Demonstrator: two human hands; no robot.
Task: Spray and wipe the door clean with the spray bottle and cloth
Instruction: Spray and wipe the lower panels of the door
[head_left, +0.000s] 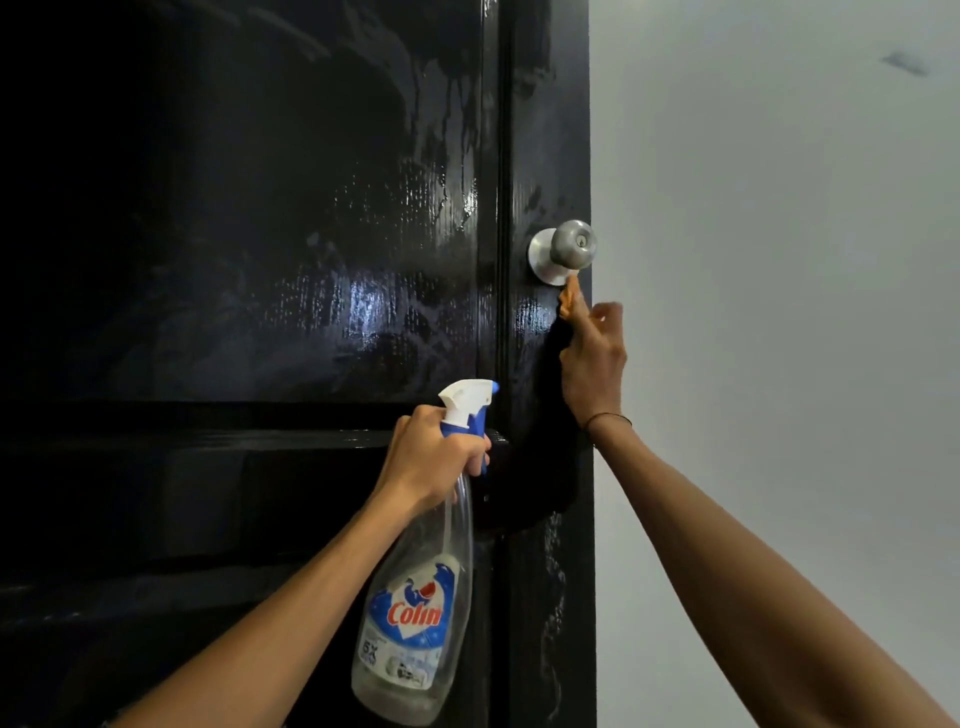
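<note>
Here the black door (260, 260) fills most of what I can see, its panel gleaming wet with streaks and runs, and a pale wall (779, 260) begins right at its right edge. Low on the door, the left hand (434, 457) has its fingers wrapped round the neck of the bottle (415, 597), which hangs long axis nearly upright, nozzle up and aimed right toward the door's right stile. Nearer the knob, the right hand (592, 364) pinches an orange cloth (570, 296) between thumb and fingertips, the other fingers loosely curled. The cloth lies just above those fingers, its tip touching the underside of the steel knob (563, 249) at the right edge. So the right hand is plainly the closer one; I'd guess a wipe round the knob is under way.
</note>
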